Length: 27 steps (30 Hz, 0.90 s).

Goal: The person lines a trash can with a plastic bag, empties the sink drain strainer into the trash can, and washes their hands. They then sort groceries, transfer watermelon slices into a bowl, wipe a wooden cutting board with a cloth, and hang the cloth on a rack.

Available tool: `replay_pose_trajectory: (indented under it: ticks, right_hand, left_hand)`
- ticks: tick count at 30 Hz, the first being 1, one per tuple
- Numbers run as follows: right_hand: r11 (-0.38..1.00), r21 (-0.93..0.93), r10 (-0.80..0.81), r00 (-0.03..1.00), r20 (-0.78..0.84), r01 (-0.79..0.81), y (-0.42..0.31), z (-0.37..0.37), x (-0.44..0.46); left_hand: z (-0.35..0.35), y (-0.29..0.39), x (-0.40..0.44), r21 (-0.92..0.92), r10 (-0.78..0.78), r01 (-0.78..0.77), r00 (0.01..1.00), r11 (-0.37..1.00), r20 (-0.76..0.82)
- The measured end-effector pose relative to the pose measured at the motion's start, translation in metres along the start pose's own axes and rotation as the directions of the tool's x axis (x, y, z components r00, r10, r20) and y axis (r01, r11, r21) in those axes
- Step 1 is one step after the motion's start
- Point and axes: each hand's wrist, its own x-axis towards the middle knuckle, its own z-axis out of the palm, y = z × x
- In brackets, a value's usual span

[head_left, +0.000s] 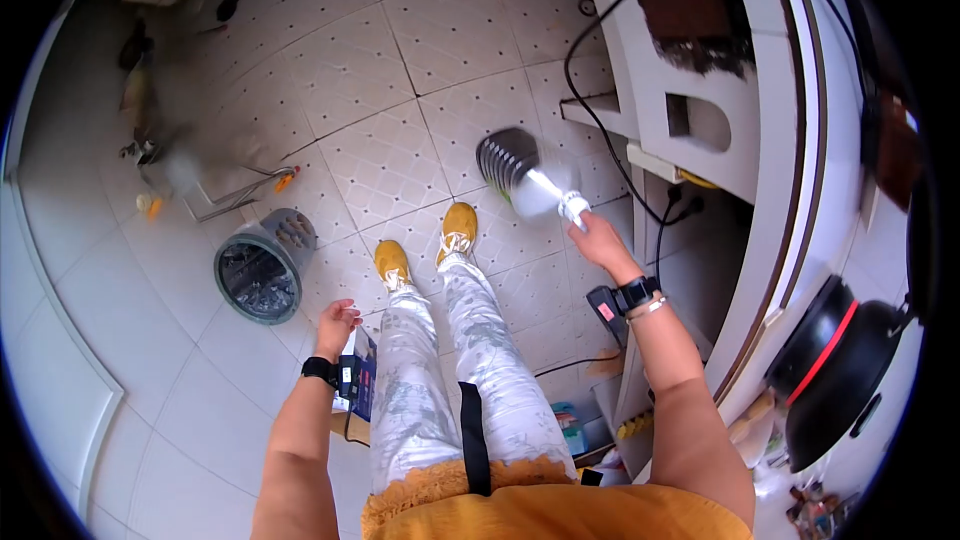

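On my feed the right hand [597, 243] has its fingers wrapped around the white end of a motion-blurred bottle-like thing [540, 188], dark ribbed end pointing far-left, right of the yellow shoes [459, 228]. Left hand [338, 325]'s just hanging near the grey bin [292, 230], fingers loosely curled, half open, looks empty to me.

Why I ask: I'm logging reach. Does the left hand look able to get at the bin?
Probably yes: nothing visible blocks the way from the left hand to the bin, though the bin stands on the floor, so a stoop may be needed.
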Motion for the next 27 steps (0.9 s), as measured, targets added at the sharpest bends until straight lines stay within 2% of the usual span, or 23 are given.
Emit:
replay_pose_trajectory:
  ticks: [2,8,11,14,18,20,22,25,27]
  right_hand:
    - [0.997,-0.041,-0.060,0.998,-0.029,0.059,-0.020,-0.007,0.029]
    - [0.936,-0.239,-0.305,0.934,-0.188,0.258,-0.126,-0.040,0.113]
    - [0.932,-0.281,-0.303,0.920,-0.250,0.230,-0.171,-0.063,0.149]
    - [0.943,-0.252,-0.282,0.923,-0.262,0.216,-0.195,-0.076,0.174]
    - [0.941,-0.232,-0.287,0.943,-0.171,0.245,-0.209,-0.080,0.193]
    - [0.924,-0.207,-0.356,0.920,-0.166,0.320,-0.217,-0.084,0.184]
    - [0.930,-0.184,-0.343,0.932,-0.115,0.319,-0.217,-0.079,0.179]
    - [0.928,-0.162,-0.361,0.918,-0.161,0.336,-0.220,-0.062,0.178]
    - [0.949,-0.073,-0.313,0.946,-0.080,0.308,-0.235,-0.057,0.173]
  left_hand:
    - [0.006,0.000,-0.005,-0.151,-0.007,0.006,1.000,0.988,-0.006]
    - [0.020,0.032,-0.010,-0.219,-0.011,0.010,1.000,0.976,-0.003]
    - [0.027,0.060,-0.004,-0.258,0.061,-0.056,0.998,0.965,0.011]
    - [0.030,0.095,0.009,-0.286,0.108,-0.097,0.994,0.953,0.023]
    - [0.041,0.161,0.037,-0.302,0.209,-0.160,0.968,0.940,0.138]
    - [0.052,0.211,0.050,-0.322,0.247,-0.175,0.949,0.930,0.197]
    - [0.070,0.239,0.074,-0.417,0.338,-0.195,0.891,0.888,0.303]
    - [0.100,0.308,0.082,-0.434,0.330,-0.168,0.884,0.885,0.330]
    - [0.119,0.337,0.094,-0.705,0.297,0.075,0.872,0.705,0.389]
